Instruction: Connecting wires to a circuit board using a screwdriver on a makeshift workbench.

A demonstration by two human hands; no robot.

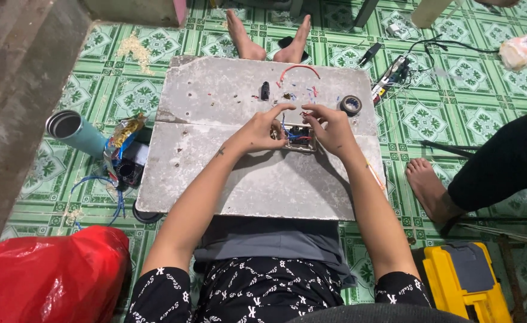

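the small square switch box with red and blue wires (300, 138) lay mid-board on the grey slab (263, 185), directly between your hands. your left hand (266, 127) pinched its left edge, your right hand (330, 128) gripped its right side; both equally near.

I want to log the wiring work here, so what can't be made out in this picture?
- Head view: the wired box, mostly covered by the left hand and right hand; its connections are too small.
- Wire scraps: too small to identify.
- Yellow case: cut off by the bottom edge.
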